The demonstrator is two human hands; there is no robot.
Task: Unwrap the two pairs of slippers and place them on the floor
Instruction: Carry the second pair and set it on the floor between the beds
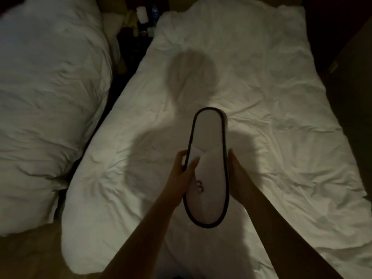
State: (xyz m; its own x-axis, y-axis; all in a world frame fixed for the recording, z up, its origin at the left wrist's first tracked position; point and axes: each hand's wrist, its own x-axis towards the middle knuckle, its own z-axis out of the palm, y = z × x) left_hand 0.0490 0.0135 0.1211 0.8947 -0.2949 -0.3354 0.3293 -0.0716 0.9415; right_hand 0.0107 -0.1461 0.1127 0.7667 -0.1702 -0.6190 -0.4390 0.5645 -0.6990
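Observation:
A white slipper with dark piping and a small dark logo on its toe cover is held above the bed, heel pointing away from me. My left hand grips its left edge, thumb resting on the toe cover. My right hand holds its right edge from the side and below. Something thin shows behind the slipper's far end; whether it is a second slipper, I cannot tell. A faint patch of clear plastic wrap seems to lie on the duvet under my right forearm.
A white crumpled duvet covers the bed in front of me. A second bed with white bedding stands at the left. Between them runs a dark gap with a nightstand holding bottles. Wooden floor shows at the bottom left.

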